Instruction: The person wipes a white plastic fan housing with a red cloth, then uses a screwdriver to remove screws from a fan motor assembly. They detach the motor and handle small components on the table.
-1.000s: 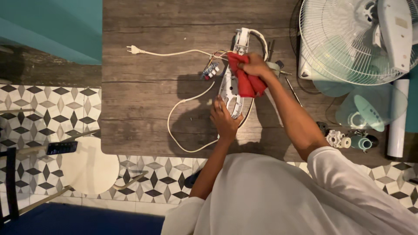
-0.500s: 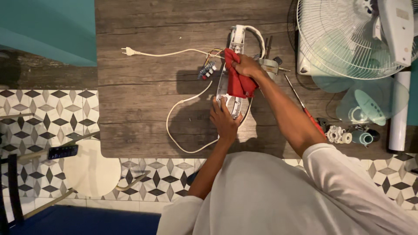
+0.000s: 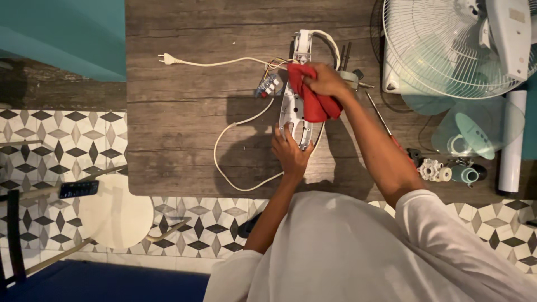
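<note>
A long white plastic housing [image 3: 293, 109] lies lengthwise on the dark wooden table [image 3: 184, 128]. My left hand [image 3: 290, 150] grips its near end and holds it down. My right hand [image 3: 326, 81] presses a bunched red cloth [image 3: 309, 98] against the housing's upper right side. A small switch block with coloured wires [image 3: 269, 84] hangs off its left side. From there a white power cord [image 3: 235, 126] loops over the table and ends in a plug [image 3: 164, 57].
A white fan grille [image 3: 447, 45] with its motor head lies at the top right, a pale green fan blade [image 3: 475, 131] below it. A red-handled screwdriver [image 3: 386, 126], small white knobs [image 3: 433, 169] and a white tube [image 3: 512, 140] lie right of my arm. A round stool [image 3: 114, 215] stands on the patterned tile floor.
My right hand has slid the red cloth up along the housing, away from me. My left hand stays at the near end.
</note>
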